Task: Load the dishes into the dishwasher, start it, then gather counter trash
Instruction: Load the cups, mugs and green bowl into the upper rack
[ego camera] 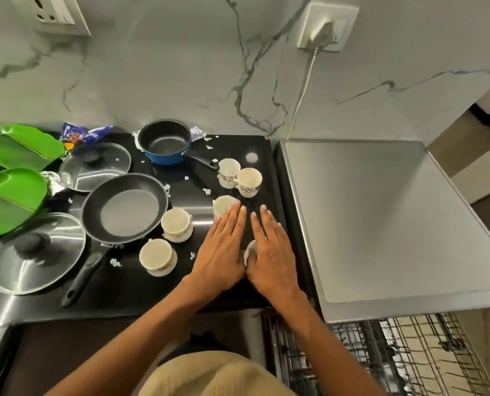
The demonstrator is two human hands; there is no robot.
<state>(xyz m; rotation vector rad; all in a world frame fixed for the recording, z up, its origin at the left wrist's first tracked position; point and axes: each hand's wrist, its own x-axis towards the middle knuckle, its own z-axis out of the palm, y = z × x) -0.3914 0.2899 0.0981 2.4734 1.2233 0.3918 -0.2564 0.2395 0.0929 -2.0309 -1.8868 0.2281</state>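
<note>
Dishes crowd a black counter (pixel 232 144) set against a grey marble wall (pixel 181 67), where a white plug (pixel 322 31) sits in a socket and its cord hangs down behind the steel dishwasher top (pixel 381 210) at the right. Below that top, a wire rack (pixel 395 352) is pulled out at the bottom right, and nothing can be made out on it.

Both hands lie palm down over the counter's right part, side by side, fingers straight and close together. The left hand (pixel 221 252) has its fingertips over the rim of a white cup (pixel 222 204); whether they press on it I cannot tell. The right hand (pixel 269 252) partly covers another small white thing (pixel 249 251) at its thumb side, too hidden to name, and grips nothing that shows.

Two more cups (pixel 239 178) stand touching behind the hands, and two others (pixel 166 241) stand to the left, all upright with nothing showing in them. A frying pan (pixel 123 207) sits beside those, its handle pointing toward the near edge. A blue saucepan (pixel 163 144), with nothing in it, stands at the back. Two glass lids (pixel 36 252) lie flat at the left, near green plates (pixel 12 195). A blue wrapper (pixel 83 134), foil scraps and white paper bits (pixel 115 262) are scattered among the pans.
</note>
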